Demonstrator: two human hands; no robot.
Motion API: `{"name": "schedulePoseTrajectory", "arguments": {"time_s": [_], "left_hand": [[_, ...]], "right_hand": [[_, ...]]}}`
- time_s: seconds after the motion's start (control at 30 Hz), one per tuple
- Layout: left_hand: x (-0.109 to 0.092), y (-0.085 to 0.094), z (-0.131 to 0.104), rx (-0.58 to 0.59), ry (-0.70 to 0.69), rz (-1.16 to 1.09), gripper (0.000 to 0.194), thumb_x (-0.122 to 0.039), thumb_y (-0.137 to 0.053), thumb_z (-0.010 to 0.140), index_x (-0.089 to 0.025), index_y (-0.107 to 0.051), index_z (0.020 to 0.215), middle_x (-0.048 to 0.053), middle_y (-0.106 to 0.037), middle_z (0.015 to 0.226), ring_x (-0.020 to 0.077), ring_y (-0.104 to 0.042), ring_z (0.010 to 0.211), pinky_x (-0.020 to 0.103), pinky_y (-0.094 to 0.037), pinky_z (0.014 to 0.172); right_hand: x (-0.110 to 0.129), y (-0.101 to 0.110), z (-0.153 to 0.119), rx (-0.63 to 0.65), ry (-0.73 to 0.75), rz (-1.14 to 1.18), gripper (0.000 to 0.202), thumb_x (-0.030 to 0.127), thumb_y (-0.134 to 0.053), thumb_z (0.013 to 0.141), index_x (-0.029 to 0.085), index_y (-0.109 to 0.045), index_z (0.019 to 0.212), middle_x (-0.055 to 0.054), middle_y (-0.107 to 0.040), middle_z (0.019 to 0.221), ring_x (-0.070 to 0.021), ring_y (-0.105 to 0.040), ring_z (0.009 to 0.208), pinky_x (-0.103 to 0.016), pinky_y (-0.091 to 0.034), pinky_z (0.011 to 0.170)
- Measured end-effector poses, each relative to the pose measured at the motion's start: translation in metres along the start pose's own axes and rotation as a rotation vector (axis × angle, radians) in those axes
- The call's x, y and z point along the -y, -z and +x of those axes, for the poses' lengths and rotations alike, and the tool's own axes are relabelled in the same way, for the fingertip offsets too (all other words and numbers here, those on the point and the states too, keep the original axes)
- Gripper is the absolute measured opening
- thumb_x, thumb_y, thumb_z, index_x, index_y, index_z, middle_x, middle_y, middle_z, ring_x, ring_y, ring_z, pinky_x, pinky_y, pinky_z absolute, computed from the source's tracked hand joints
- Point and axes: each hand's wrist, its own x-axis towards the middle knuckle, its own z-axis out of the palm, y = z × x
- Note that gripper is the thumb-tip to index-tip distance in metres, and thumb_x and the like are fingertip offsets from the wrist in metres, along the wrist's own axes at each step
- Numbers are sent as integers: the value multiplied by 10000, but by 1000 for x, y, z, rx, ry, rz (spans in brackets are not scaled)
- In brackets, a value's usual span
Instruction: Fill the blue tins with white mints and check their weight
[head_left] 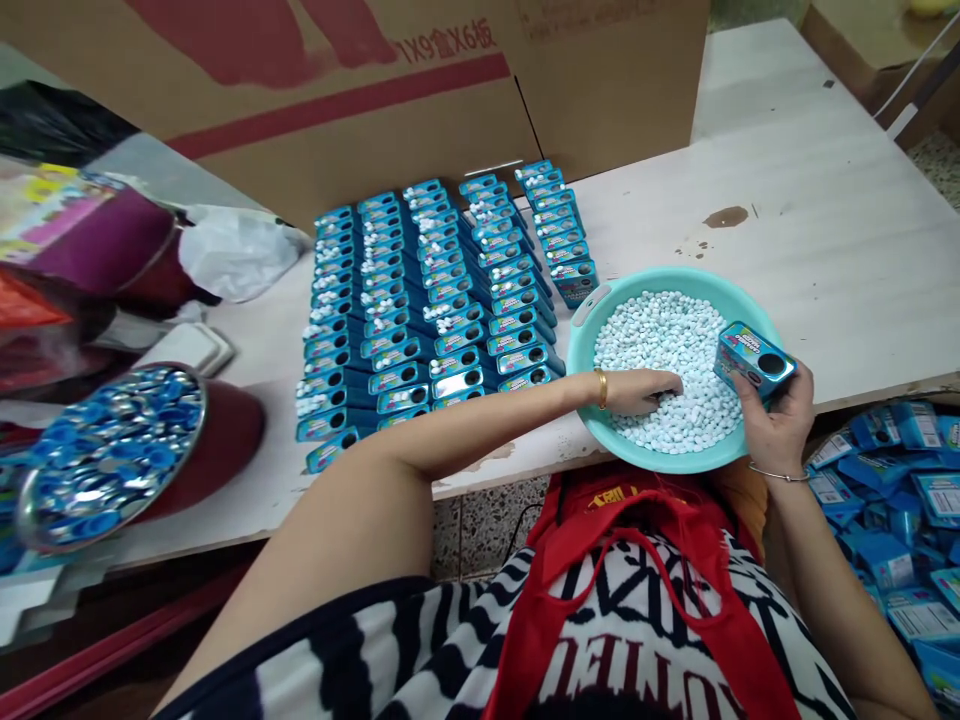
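Observation:
A turquoise plastic basin full of small white candy-like pellets sits at the table's front edge. My left hand, with a gold bangle at its wrist, is in the pellets. Its fingers are curled into them, and the fingertips are partly buried. Over the basin's right side, my right hand grips a small blue box, tilted, with a dark round hole in its top. Rows of similar blue boxes stand left of the basin, with white pellets on top of many of them.
A large cardboard carton stands behind the rows. To the left are a dark red pot of shiny blue-and-silver pieces and a white plastic bag. Many blue boxes are heaped below the table's right edge.

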Motion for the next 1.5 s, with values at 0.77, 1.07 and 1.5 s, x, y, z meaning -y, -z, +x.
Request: {"name": "schedulePoseTrajectory", "arguments": {"time_s": [0.77,1.07,1.5], "left_hand": [[-185,108,-39,76,279,829,331,-33,-338,933,-112,-606,1109,110,-642,1020,190,-639,898,270,-466,743],[-55,84,-29,-99,381,787,294,-62,-358,936,-118,-534,1165,127,-592,1157,205,-604,991,278,-445,740],[-11,-5,-14,103,-27,-77,422,-81,-499,835,-146,-468,1251,107,-603,1187,182,-569,1024,287,-462,922]], "right_hand": [[12,2,1,218,407,-244,433,190,-606,866,206,-520,1290,-142,-658,1166,-294,-629,1088,-493,-526,956],[12,2,0,127,312,-213,419,269,-656,873,219,-534,1271,-104,-661,1144,-256,-644,1070,-397,-532,926],[14,2,1,88,197,-215,459,383,-709,844,199,-555,1235,-91,-664,1092,-240,-654,1015,-368,-532,878]]}}
